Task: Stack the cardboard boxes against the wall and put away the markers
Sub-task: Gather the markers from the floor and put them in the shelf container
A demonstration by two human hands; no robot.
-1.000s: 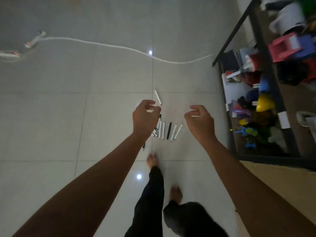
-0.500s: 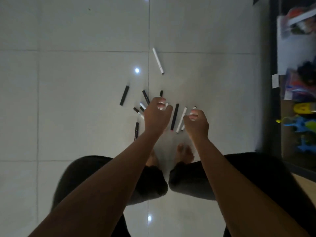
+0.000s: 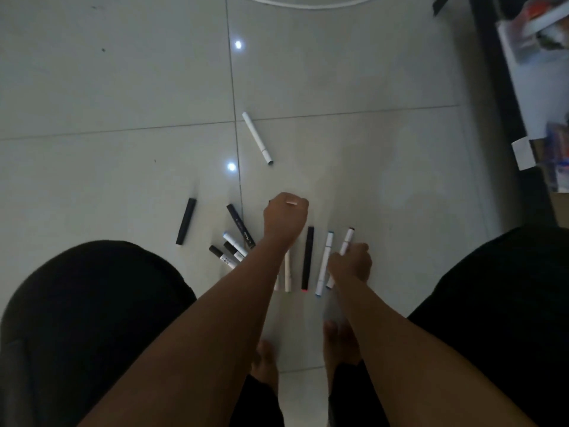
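Note:
Several black and white markers lie scattered on the tiled floor [image 3: 369,149]. My left hand [image 3: 286,220] is curled into a fist low over them, with a dark tip poking out at its left edge. My right hand [image 3: 351,265] pinches a white marker [image 3: 347,238] whose dark tip points away from me. Between my hands lie a black marker [image 3: 308,257] and a white marker with a blue cap [image 3: 324,263]. A cluster of markers [image 3: 235,246] sits left of my left forearm. Farther off are a lone black marker [image 3: 186,221] and a lone white marker [image 3: 257,138]. No cardboard box is clearly visible.
I am squatting, with my dark-clothed knees [image 3: 92,303] at both sides and my bare feet [image 3: 264,362] below the markers. A black shelf frame [image 3: 498,87] holding toys and boxes runs along the right. A white cable [image 3: 308,4] crosses the floor at the top.
I have sunk lower over the markers. My left hand moved forward onto a marker and closed. My right hand dropped onto the rightmost white marker and closed on it.

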